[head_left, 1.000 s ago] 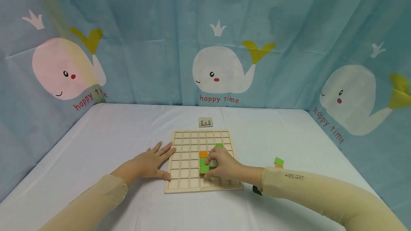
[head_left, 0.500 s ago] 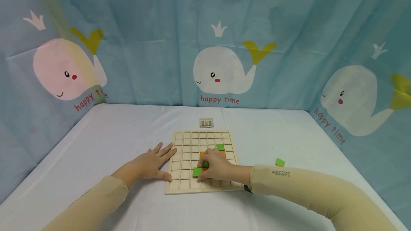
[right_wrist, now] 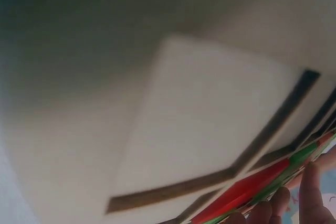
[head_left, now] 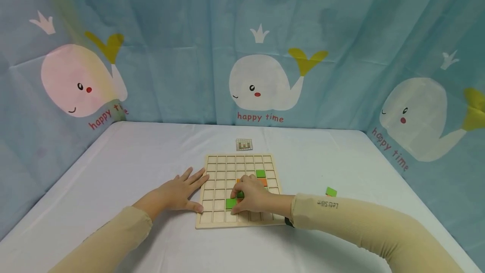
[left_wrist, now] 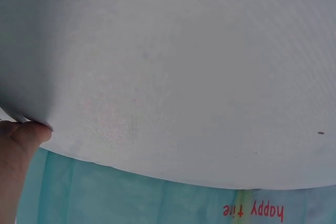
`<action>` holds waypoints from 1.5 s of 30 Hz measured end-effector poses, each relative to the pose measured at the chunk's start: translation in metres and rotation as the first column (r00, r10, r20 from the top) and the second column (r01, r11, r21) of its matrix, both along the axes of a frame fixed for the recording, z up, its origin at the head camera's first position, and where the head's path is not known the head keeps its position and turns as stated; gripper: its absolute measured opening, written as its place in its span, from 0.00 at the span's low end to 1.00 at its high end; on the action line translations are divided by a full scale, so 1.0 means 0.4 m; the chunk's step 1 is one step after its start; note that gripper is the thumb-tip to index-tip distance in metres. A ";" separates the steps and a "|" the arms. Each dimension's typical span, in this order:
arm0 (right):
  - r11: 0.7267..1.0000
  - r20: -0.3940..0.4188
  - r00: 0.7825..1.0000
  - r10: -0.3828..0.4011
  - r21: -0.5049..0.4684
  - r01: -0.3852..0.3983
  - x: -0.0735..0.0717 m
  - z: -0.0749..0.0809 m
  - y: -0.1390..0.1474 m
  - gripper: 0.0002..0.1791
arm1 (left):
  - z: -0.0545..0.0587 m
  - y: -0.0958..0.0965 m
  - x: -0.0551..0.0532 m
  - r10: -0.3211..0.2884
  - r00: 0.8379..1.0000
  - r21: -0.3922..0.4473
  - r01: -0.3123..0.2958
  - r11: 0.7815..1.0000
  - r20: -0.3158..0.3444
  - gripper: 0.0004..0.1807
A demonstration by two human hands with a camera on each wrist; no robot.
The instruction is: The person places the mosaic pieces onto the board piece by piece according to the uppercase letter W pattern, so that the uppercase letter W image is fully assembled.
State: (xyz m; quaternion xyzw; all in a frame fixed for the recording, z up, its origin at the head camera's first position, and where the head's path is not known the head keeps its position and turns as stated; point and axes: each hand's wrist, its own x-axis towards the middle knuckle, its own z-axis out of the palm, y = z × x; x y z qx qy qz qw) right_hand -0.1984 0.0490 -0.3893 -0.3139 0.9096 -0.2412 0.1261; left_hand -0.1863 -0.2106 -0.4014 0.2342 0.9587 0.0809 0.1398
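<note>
A square wooden grid board (head_left: pixel 216 224) lies on the white table. My left hand (head_left: pixel 174 193) rests flat with fingers spread, fingertips and thumb on the board's left edge. A green square tile (head_left: pixel 230 204) sits between thumb and index finger of my right hand (head_left: pixel 254 195), low over the board in its left-centre cells. Under and around that hand, a darker green tile (head_left: pixel 241 194) and an orange one show partly. Farther right on the board are a green tile (head_left: pixel 260 173) and an orange-red tile (head_left: pixel 263 182). In the right wrist view, fingers (right_wrist: pixel 310 192) come close along red and green tiles.
Behind the board lies a small pattern card (head_left: pixel 244 144) with a printed grid. To the right, a loose green tile (head_left: pixel 331 191) lies by an orange one, partly hidden by the right sleeve (head_left: pixel 341 212). A blue whale-print curtain (head_left: pixel 182 75) encloses the table's back and sides.
My right hand has moved left with the green tile, from over the orange tiles' column to the cell left of it. It hardly shifts in the last half second. My left hand stays put.
</note>
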 end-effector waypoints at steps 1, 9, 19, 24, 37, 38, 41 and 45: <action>1.000 0.005 1.000 -0.002 -0.003 0.002 0.000 0.002 0.001 0.14 | 0.001 0.001 -0.001 0.000 1.000 0.002 0.000 1.000 0.000 0.57; 0.997 0.062 0.998 -0.015 -0.071 0.020 0.000 0.008 0.025 0.12 | 0.000 0.006 -0.002 -0.009 1.000 0.002 0.009 1.000 0.002 0.57; 0.986 0.083 0.996 -0.032 -0.159 0.045 -0.014 0.040 0.098 0.12 | 0.006 0.007 -0.002 -0.008 1.000 0.000 0.008 1.000 0.003 0.57; 0.979 0.092 0.994 -0.061 -0.189 0.078 -0.023 0.066 0.146 0.10 | 0.007 0.005 0.001 0.001 1.000 0.003 -0.001 1.000 0.009 0.57; 0.957 0.105 0.984 -0.141 -0.239 0.163 -0.048 0.129 0.298 0.15 | 0.004 0.001 0.004 -0.007 1.000 0.023 0.006 1.000 0.011 0.58; 0.957 0.105 0.984 -0.146 -0.236 0.167 -0.051 0.133 0.310 0.15 | 0.004 0.001 0.004 -0.008 1.000 0.029 0.008 1.000 0.011 0.58; 0.960 0.115 0.983 -0.144 -0.225 0.167 -0.057 0.142 0.346 0.16 | 0.002 -0.001 0.002 -0.009 1.000 0.032 0.009 0.999 0.009 0.58; 0.970 0.128 0.985 -0.118 -0.197 0.142 -0.064 0.150 0.396 0.17 | 0.000 -0.003 -0.001 -0.008 1.000 0.034 0.008 0.999 0.005 0.58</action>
